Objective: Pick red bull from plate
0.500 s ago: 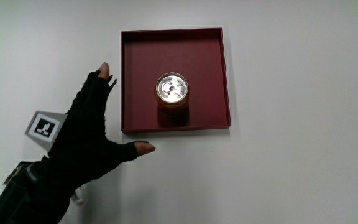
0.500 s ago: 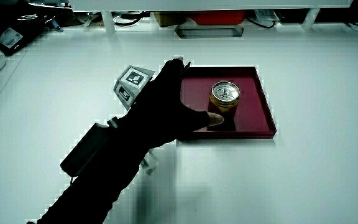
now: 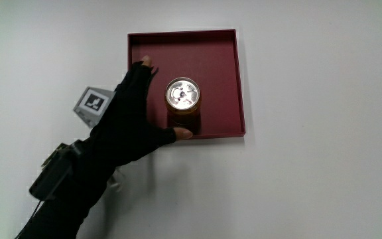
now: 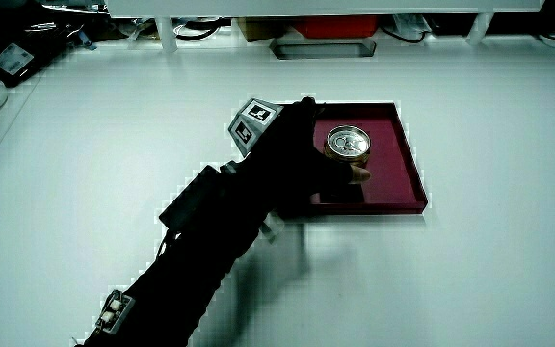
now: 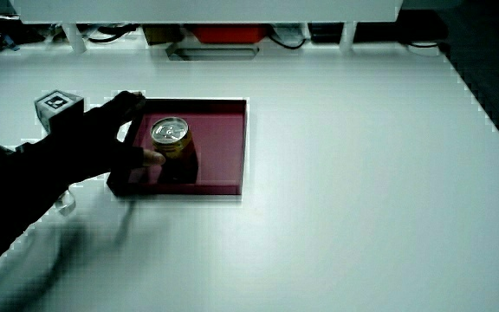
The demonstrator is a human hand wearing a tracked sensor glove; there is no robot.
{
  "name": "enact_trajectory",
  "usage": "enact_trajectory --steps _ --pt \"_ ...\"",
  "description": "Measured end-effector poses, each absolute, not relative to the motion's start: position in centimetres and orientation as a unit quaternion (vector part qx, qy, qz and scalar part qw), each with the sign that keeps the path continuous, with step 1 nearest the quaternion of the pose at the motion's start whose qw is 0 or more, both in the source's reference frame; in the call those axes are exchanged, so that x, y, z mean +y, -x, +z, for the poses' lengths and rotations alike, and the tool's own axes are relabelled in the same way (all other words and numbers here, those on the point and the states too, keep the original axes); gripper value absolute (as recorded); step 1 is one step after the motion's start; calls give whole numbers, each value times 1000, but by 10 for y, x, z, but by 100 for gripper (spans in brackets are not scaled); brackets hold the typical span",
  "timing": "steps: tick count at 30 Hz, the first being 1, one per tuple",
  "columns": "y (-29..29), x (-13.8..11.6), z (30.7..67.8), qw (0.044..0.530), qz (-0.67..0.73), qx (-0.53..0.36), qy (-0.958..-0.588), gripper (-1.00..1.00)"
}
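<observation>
Main view shows the hand (image 3: pixel 128 123), fingers spread, beside the upright can (image 3: pixel 182 103) on the red plate (image 3: pixel 221 66).

Hand (image 3: pixel 132 123): one, black-gloved, palm down, fingers extended and held together, thumb spread apart from them; nothing grasped. Bare fingertips (image 3: pixel 146 62) show past the glove's cut ends; the thumb tip is bare too. Patterned cube (image 3: pixel 93 104): fixed on the back of the hand, white with a black mark, seen in the main view and in both side views (image 4: pixel 256 119) (image 5: pixel 60 103). Forearm (image 3: pixel 71 189): black-sleeved, carrying a dark box-shaped unit near the wrist.
</observation>
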State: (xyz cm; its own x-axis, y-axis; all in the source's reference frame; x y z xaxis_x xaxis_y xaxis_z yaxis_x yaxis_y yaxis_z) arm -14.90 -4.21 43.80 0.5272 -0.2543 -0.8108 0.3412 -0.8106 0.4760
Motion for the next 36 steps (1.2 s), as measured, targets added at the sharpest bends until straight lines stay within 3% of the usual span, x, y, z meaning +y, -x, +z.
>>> enact_trajectory --steps 11,23,28,36 --pt "133 -57 467 315 -477 28 -820 0" --pt "133 -55 464 277 -484 26 -830 0" --pt "139 -54 477 252 -488 32 -835 23" --pt "134 -50 464 236 -487 34 -840 59"
